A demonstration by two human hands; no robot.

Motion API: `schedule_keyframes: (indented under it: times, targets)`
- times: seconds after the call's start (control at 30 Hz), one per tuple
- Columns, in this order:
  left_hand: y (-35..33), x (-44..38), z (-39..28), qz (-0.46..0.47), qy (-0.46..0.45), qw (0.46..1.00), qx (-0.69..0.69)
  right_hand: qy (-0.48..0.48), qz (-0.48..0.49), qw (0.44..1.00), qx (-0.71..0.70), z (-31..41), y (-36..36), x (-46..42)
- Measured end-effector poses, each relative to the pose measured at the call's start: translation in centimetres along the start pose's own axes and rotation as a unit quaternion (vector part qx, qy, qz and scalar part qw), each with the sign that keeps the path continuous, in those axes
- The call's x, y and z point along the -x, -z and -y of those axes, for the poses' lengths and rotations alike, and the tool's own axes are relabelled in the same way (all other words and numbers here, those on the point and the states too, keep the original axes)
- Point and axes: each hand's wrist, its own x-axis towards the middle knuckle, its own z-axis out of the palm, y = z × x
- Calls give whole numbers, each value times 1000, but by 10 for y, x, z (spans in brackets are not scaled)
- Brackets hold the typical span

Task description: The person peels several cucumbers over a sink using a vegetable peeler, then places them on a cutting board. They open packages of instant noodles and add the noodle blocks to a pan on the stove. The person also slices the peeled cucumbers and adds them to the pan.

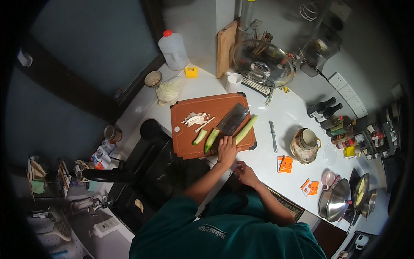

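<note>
A brown cutting board (207, 106) lies on the white counter. My left hand (227, 149) rests at its near edge, over the dark handle end of a cleaver (234, 119) and by the lower end of a long green squash (247, 129); its grip is hidden. Two shorter squash pieces (211, 141) (200, 137) lie left of that hand. Farther back on the board is a small pile of pale, thin slices (196, 119). My right hand (246, 174), loosely bent with nothing visible in it, hovers by the counter's front edge. A peeler (273, 136) lies right of the board.
A cabbage (169, 91), a bowl (153, 79) and a plastic jug (173, 50) stand behind the board. Stacked bowls (308, 142), orange packets (285, 164) and a lidded pan (336, 200) are on the right. The black sink (161, 174) is at the left front.
</note>
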Motion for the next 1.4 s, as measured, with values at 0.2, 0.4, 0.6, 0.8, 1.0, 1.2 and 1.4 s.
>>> schedule_keyframes:
  times: [0.2,0.4,0.6,0.8,1.0,1.2,1.4]
  targets:
    - [-37,-12,10,23,18,994,-102,-13,-5,997,-80,-44,18,18]
    - [-27,-8,9,17,26,996,-85,-24,5,994,-109,-57,49,23]
    - [-16,-4,-6,4,60,994,-90,22,-23,991,-130,-64,75,20]
    - [-25,-13,-3,-9,93,995,42,33,1,985,-170,-79,84,15]
    - [-23,6,0,75,225,903,359,17,10,980,-198,-78,87,13]
    - [-3,52,13,54,236,840,485,27,-70,980,-183,-66,69,-10]
    - [35,116,29,-22,348,816,461,52,-121,987,-93,-17,21,-101]
